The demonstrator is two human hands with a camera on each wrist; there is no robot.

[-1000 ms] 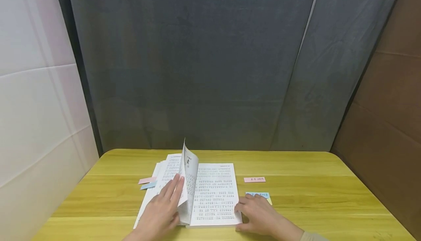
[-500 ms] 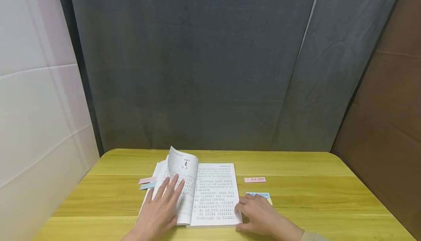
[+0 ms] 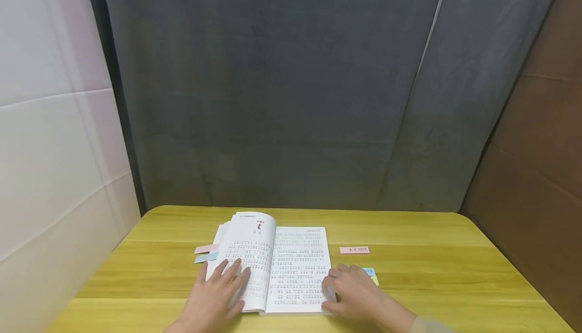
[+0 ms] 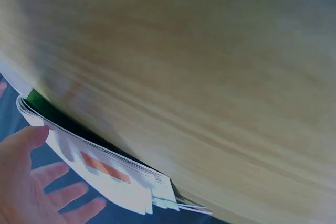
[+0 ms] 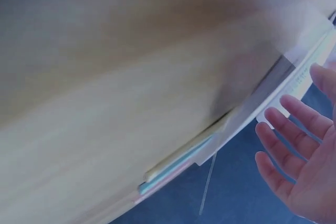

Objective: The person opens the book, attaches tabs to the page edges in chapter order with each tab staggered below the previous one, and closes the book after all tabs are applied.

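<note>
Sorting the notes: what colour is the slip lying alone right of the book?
Pink slip, clearest in the head view.

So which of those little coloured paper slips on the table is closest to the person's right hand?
The blue paper slip lying on a yellow one, right beside the right hand. The pink slip lies farther back, and two more stick out left of the open white book.

Book (image 3: 277,265) print too small; right hand (image 3: 352,292) covers sticky notes (image 3: 370,273).

Soft, even light is falling from above in the sharp head view, casting only faint shadows on the yellow-green wooden surface (image 3: 409,272), while both wrist views are smearing with motion blur and tinting the fingers (image 5: 294,114) pale and washed out.
</note>
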